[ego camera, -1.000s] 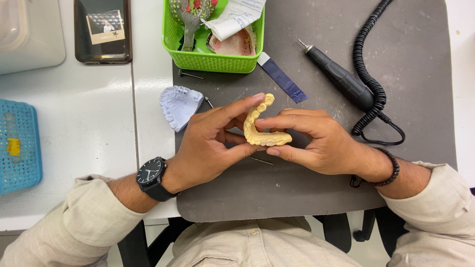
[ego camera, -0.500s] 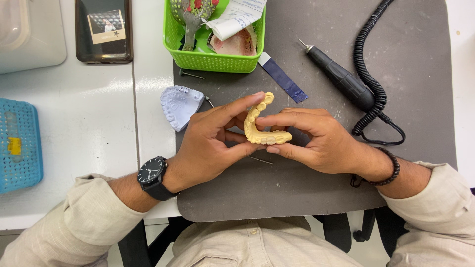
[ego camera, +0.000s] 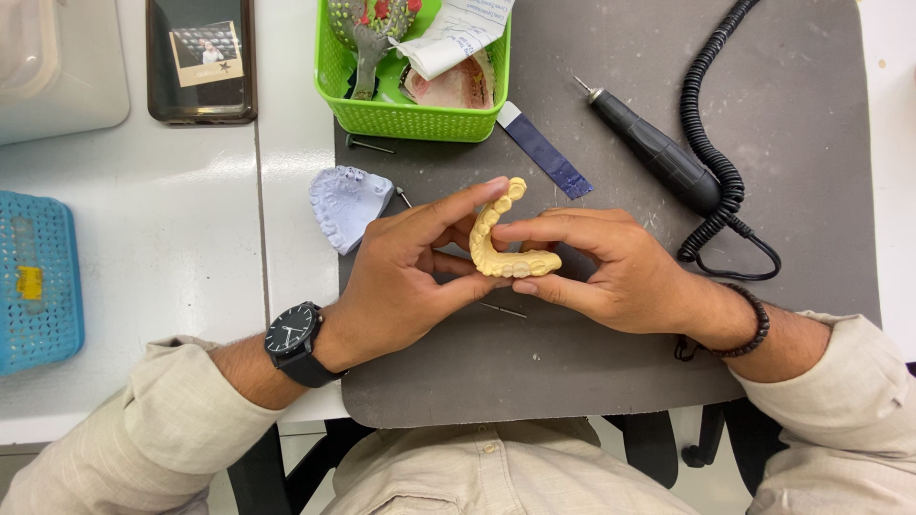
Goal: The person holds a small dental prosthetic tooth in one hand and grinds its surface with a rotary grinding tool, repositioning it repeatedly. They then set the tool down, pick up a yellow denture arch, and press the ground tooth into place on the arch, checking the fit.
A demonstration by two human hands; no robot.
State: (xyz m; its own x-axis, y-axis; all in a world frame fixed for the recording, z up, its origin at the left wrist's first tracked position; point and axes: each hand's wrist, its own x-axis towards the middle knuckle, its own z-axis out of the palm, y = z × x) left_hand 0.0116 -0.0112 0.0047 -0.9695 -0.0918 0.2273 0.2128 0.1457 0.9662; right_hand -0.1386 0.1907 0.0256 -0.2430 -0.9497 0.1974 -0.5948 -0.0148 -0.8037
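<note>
Dark grey work mat (ego camera: 611, 362) covers most of the bench, white tabletop (ego camera: 172, 286) to its left. Green basket (ego camera: 401, 105) sits at the mat's top edge with tools and a rolled paper inside. Black handpiece (ego camera: 649, 148) with coiled cord (ego camera: 711, 143) lies upper right on the mat. Phone (ego camera: 200, 57) top left, blue perforated tray (ego camera: 38, 281) at far left edge. Left hand (ego camera: 401, 286) and right hand (ego camera: 620, 272) meet mid-mat, both pinching the yellow dental arch model (ego camera: 496, 243) between fingertips, held just above the mat: left index on its upper end, right thumb and index on its lower right end. Pale blue dental cast (ego camera: 345, 202) lies just left of the left hand, blue strip (ego camera: 544, 151) above the hands
</note>
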